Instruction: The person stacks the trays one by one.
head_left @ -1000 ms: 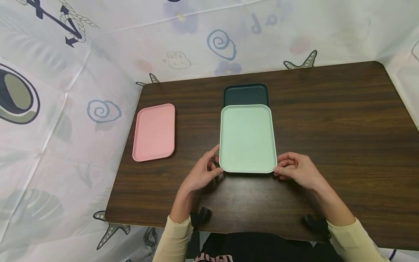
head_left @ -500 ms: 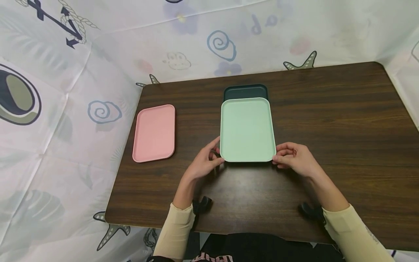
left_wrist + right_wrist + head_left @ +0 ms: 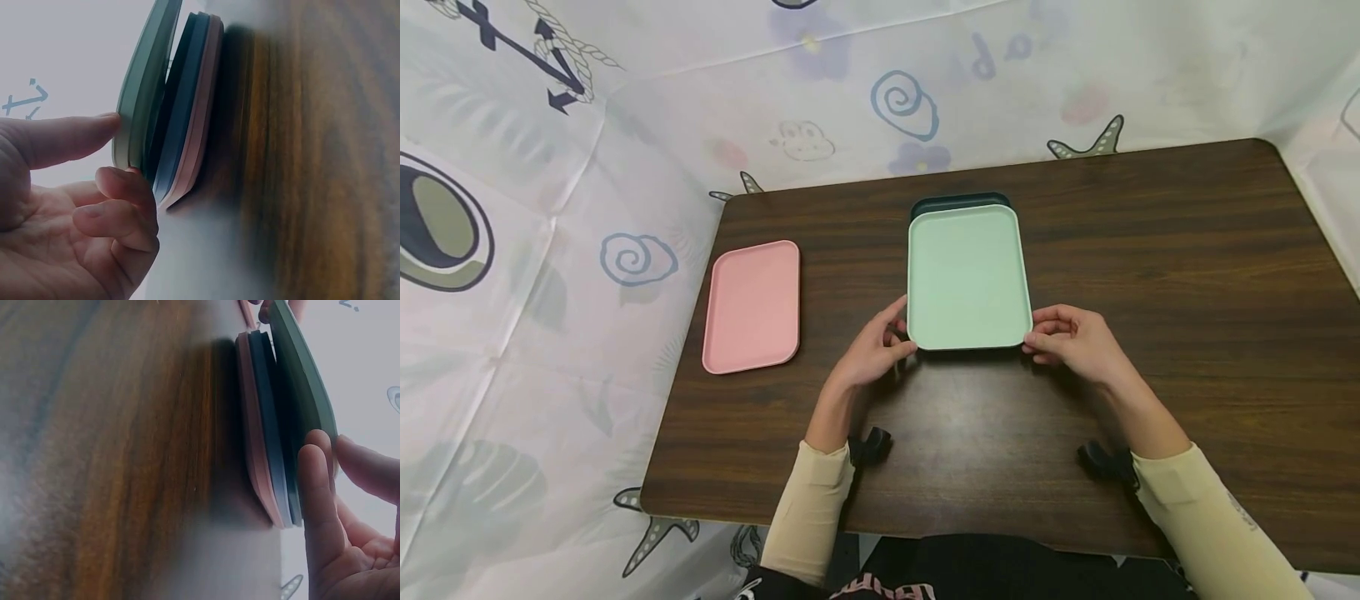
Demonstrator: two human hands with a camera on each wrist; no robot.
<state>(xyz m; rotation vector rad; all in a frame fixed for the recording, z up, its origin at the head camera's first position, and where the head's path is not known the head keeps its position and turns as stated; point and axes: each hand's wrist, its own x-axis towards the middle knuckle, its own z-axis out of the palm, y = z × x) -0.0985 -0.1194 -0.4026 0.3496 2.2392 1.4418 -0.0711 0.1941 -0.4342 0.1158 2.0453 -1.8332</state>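
A light green tray [image 3: 968, 279] is held at its near corners above a stack. My left hand [image 3: 871, 354] pinches the left corner, its thumb on the rim in the left wrist view. At the right corner my right hand [image 3: 1078, 342] grips between thumb and fingers. The wrist views show the light green tray tilted over a dark green tray [image 3: 958, 201], a blue tray [image 3: 185, 106] and a pink tray [image 3: 252, 431] at the bottom. From the head view the light green tray covers most of that stack.
Another pink tray [image 3: 752, 307] lies alone at the left of the dark wooden table [image 3: 1187, 275]. A patterned white cloth [image 3: 715, 75] hangs behind and to the left of the table.
Both hands have carried the light green tray away from the body, toward the table's far edge. It now covers more of the dark green tray. The lone pink tray stays put.
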